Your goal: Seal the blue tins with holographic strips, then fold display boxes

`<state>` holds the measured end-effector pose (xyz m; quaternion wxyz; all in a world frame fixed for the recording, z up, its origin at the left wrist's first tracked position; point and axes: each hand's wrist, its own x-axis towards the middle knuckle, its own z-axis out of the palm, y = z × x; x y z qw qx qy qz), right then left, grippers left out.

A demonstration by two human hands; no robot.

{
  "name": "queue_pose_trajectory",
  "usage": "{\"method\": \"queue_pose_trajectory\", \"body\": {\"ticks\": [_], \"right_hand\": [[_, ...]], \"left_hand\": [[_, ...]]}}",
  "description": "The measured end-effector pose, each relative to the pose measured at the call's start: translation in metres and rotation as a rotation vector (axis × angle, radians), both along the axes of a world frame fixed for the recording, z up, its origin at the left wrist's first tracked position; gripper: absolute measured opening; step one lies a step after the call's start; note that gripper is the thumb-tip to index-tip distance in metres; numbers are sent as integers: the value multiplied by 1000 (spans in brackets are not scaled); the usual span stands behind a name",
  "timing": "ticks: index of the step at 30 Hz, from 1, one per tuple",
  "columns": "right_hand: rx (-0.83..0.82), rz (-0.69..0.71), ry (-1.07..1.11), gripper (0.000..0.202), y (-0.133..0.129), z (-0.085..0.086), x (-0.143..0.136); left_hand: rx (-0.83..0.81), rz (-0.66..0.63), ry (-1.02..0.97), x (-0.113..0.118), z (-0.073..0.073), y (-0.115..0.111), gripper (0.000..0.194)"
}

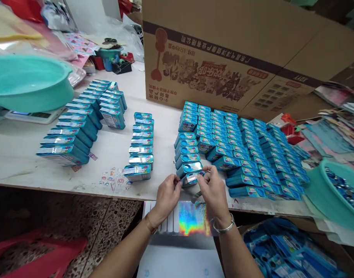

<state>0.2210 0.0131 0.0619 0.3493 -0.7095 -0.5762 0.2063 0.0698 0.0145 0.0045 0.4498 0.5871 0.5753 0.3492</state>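
A small teal tin (pixel 191 178) is pinched between the left hand (pixel 167 196) and right hand (pixel 214 192), both closed on it at the near counter (pixel 17 154) edge, just in front of the short column of tins (pixel 188 154). A shiny label appears to be pressed onto its lid; judged best laid square, smoothed from one edge. A holographic sticker sheet (pixel 191 218) lies below the hands. Tin lettering is too small to be read; the cardboard box (pixel 223 58) carries inverted Chinese print, not legible.
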Motion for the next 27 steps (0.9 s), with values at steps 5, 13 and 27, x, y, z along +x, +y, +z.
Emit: {"method": "queue_pose_trajectory", "body": {"ticks": [5, 13, 27], "right_hand": [[-61, -19, 351, 25, 3, -2, 8], [-33, 82, 732, 38, -5, 31, 8], [205, 70, -143, 21, 25, 21, -18]], "left_hand": [[153, 46, -77, -4, 9, -6, 11], [-97, -198, -420, -15, 58, -17, 48], [62, 9, -157, -11, 45, 22, 31]]}}
